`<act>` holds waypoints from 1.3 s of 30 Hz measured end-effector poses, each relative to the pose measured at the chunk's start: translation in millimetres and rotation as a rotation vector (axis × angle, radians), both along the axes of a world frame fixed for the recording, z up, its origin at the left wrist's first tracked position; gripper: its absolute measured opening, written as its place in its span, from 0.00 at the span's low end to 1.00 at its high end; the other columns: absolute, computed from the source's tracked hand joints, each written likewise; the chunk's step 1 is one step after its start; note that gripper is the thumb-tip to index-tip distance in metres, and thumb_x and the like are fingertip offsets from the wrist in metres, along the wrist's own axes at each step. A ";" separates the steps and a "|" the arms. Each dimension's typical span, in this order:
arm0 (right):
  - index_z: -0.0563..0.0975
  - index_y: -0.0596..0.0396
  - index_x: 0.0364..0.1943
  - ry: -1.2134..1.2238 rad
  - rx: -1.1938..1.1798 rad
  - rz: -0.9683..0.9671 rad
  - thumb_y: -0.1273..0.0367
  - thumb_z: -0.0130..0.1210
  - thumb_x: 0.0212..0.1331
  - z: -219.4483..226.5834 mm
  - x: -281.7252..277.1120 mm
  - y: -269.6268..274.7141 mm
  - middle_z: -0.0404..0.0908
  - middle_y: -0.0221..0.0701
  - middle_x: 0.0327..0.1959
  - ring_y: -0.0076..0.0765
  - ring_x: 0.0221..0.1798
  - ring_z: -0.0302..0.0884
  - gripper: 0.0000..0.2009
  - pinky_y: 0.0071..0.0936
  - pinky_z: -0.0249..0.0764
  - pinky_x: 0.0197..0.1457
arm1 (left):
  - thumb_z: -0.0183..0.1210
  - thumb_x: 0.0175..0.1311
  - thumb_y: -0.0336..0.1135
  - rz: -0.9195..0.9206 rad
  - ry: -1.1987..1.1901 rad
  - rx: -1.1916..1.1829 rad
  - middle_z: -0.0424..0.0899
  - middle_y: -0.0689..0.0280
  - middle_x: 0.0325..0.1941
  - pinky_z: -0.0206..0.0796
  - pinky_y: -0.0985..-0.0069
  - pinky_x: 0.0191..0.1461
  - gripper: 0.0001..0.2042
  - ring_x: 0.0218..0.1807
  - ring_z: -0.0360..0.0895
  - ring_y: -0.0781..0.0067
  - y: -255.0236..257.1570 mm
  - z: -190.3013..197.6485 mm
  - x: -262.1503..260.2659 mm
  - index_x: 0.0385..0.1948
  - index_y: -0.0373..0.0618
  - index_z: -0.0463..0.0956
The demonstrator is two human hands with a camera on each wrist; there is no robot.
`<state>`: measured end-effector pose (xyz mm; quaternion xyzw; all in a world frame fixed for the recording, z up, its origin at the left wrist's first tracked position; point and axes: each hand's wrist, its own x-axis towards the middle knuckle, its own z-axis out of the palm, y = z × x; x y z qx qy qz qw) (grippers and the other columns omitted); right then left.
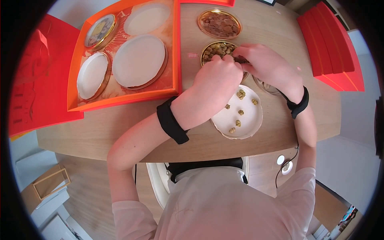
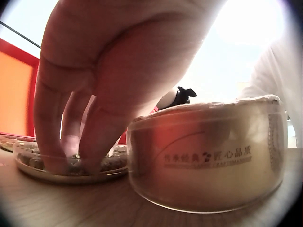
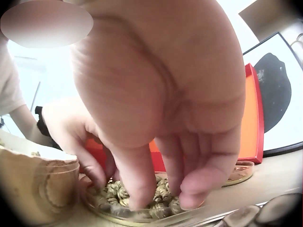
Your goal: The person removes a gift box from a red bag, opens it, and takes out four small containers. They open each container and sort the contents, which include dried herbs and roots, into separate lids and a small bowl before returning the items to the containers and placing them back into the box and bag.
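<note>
Both hands reach into a shallow round clear dish (image 1: 206,48) with a gold rim, filled with curled greenish-brown dried pieces (image 3: 161,208). My left hand (image 1: 219,82) comes in from the near left, thumb and finger pointing down into the pieces with a gap between them. From the right side, my right hand (image 1: 267,66) lowers its thumb and fingertips among the same pieces, also spread apart. Close in front stands a clear round container with a white top (image 1: 250,120), on which several loose curled pieces (image 1: 241,94) lie scattered. The hands hide part of the dish.
A second gold-rimmed dish with reddish-brown slices (image 1: 220,25) sits farther back. At left is an orange box (image 1: 175,48) holding several round containers, beside a red bag (image 1: 36,80). Red boxes (image 1: 326,44) stand at right. Another clear dish (image 1: 267,88) is partly under my right wrist.
</note>
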<state>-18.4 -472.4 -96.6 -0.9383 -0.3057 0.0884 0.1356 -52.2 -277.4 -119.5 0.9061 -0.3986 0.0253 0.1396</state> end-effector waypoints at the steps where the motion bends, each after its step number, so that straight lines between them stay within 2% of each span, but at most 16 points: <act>1: 0.80 0.61 0.44 -0.026 -0.004 0.007 0.73 0.62 0.59 -2.0 0.5 1.4 0.83 0.43 0.38 0.55 0.44 0.81 0.10 0.46 0.77 0.47 | 0.63 0.50 0.18 -0.003 -0.004 -0.003 0.82 0.48 0.43 0.82 0.63 0.42 0.14 0.44 0.85 0.50 0.1 -1.4 0.5 0.41 0.29 0.78; 4: 0.78 0.60 0.39 -0.068 0.003 -0.009 0.75 0.61 0.59 -2.9 -1.4 5.7 0.82 0.42 0.38 0.55 0.45 0.81 0.06 0.48 0.76 0.46 | 0.63 0.49 0.18 -0.013 -0.013 -0.012 0.82 0.48 0.43 0.82 0.64 0.42 0.14 0.44 0.85 0.50 0.8 -2.0 1.3 0.40 0.28 0.78; 17: 0.79 0.58 0.38 -0.105 0.021 0.005 0.74 0.61 0.60 -9.7 3.0 2.8 0.84 0.41 0.34 0.54 0.41 0.82 0.05 0.48 0.76 0.41 | 0.63 0.48 0.17 -0.017 0.019 -0.009 0.82 0.47 0.40 0.81 0.64 0.43 0.15 0.42 0.86 0.50 0.7 0.4 0.6 0.40 0.28 0.77; 20: 0.79 0.58 0.38 -0.092 -0.014 -0.017 0.73 0.61 0.60 -7.1 2.8 4.9 0.84 0.41 0.33 0.54 0.40 0.82 0.05 0.48 0.76 0.41 | 0.63 0.51 0.25 -0.027 -0.096 -0.106 0.85 0.51 0.30 0.81 0.64 0.38 0.06 0.35 0.87 0.53 0.5 -6.2 1.2 0.30 0.33 0.80; 23: 0.79 0.58 0.37 -0.109 -0.019 -0.022 0.73 0.61 0.60 -7.4 1.8 5.0 0.83 0.41 0.32 0.54 0.39 0.82 0.04 0.48 0.76 0.40 | 0.63 0.51 0.24 -0.047 -0.041 -0.118 0.85 0.53 0.28 0.81 0.63 0.38 0.06 0.35 0.87 0.53 1.3 -4.0 2.4 0.30 0.33 0.80; 26: 0.79 0.58 0.36 -0.141 0.007 -0.013 0.73 0.60 0.59 -10.1 1.6 5.3 0.83 0.41 0.30 0.54 0.38 0.81 0.04 0.48 0.76 0.39 | 0.62 0.48 0.16 -0.040 0.115 -0.009 0.84 0.48 0.34 0.81 0.62 0.45 0.12 0.42 0.85 0.50 1.1 7.4 1.9 0.38 0.28 0.78; 32: 0.79 0.59 0.32 -0.168 0.013 0.010 0.73 0.60 0.58 -15.3 6.6 2.6 0.82 0.42 0.28 0.55 0.36 0.81 0.03 0.49 0.75 0.38 | 0.60 0.51 0.17 -0.007 0.088 -0.037 0.84 0.48 0.34 0.80 0.61 0.44 0.12 0.40 0.85 0.49 1.4 6.0 0.2 0.39 0.28 0.77; 35: 0.79 0.59 0.30 -0.183 0.043 0.011 0.73 0.60 0.58 -17.1 6.8 3.2 0.82 0.42 0.28 0.55 0.36 0.80 0.04 0.50 0.74 0.37 | 0.63 0.47 0.20 0.005 -0.003 -0.128 0.85 0.50 0.30 0.81 0.62 0.38 0.08 0.36 0.87 0.51 0.5 1.9 1.3 0.31 0.32 0.78; 38: 0.79 0.60 0.30 -0.177 0.043 0.009 0.73 0.59 0.58 -17.9 7.5 3.3 0.82 0.43 0.28 0.56 0.35 0.80 0.04 0.50 0.73 0.37 | 0.64 0.47 0.20 0.038 -0.082 -0.125 0.84 0.50 0.30 0.81 0.63 0.39 0.09 0.37 0.87 0.52 1.2 14.8 -3.9 0.32 0.32 0.78; 39: 0.78 0.60 0.29 -0.171 0.039 0.011 0.73 0.59 0.58 -18.1 8.2 2.5 0.81 0.43 0.28 0.56 0.35 0.80 0.04 0.50 0.73 0.37 | 0.62 0.49 0.20 0.022 -0.061 -0.134 0.84 0.51 0.30 0.79 0.59 0.39 0.09 0.38 0.86 0.50 1.7 19.9 -7.2 0.34 0.33 0.78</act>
